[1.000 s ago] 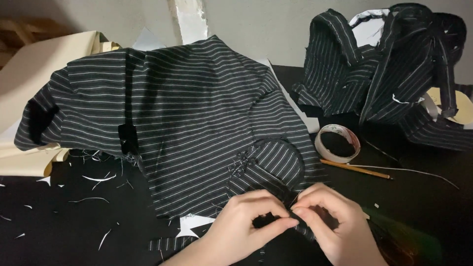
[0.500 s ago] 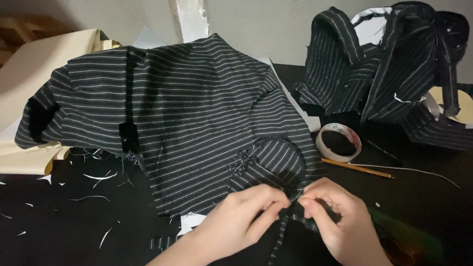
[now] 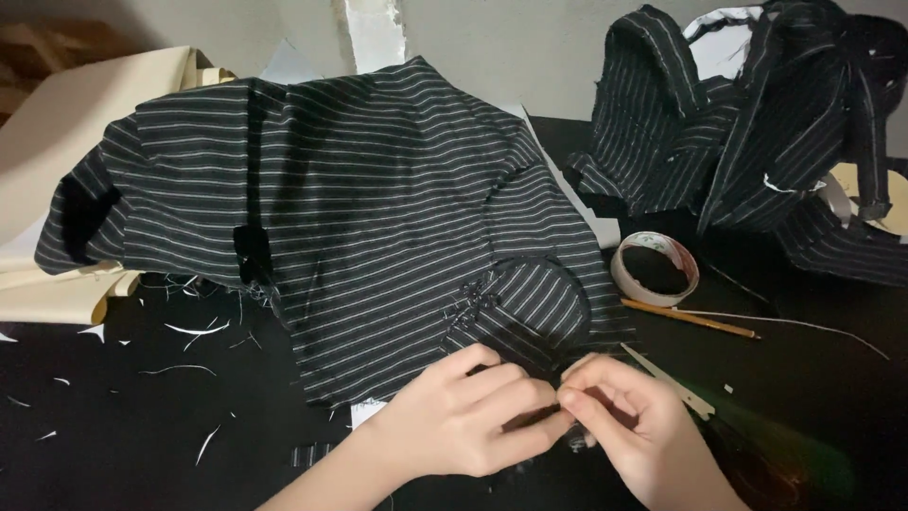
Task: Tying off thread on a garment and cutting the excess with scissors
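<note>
Black tabletop (image 3: 142,435) fills the head view, littered with short white thread and paper clippings (image 3: 194,329), with a pale wall behind and cream paper pattern sheets (image 3: 66,142) stacked at the left edge.

Spread over the middle lies a black garment of white-pinstriped woven cloth (image 3: 359,189), its lower edge running toward the person. Near that edge sits a rounded striped flap (image 3: 534,298) with loose threads beside it. The left hand (image 3: 463,416) rests on the cloth's near edge, thumb and fingers pressed together on a small fold of the dark fabric. The right hand (image 3: 629,421) meets it, fingertips touching, thumb and forefinger pinching something too fine to make out, a thread or a fabric edge; which one I cannot tell.

Just beside the right hand lies a pair of scissors with pale blades (image 3: 672,378), points aimed at the flap. Further right are a thin wooden pencil (image 3: 690,319), a roll of pale tape (image 3: 654,268) and a long loose thread. A second heap of matching striped cloth (image 3: 738,123) sits at the far right.

To do this fine work well, I judge the left pinch should keep the fold taut and flat against the table while the right pulls in small, even tugs along the seam, not across it, so the weave does not pucker.
</note>
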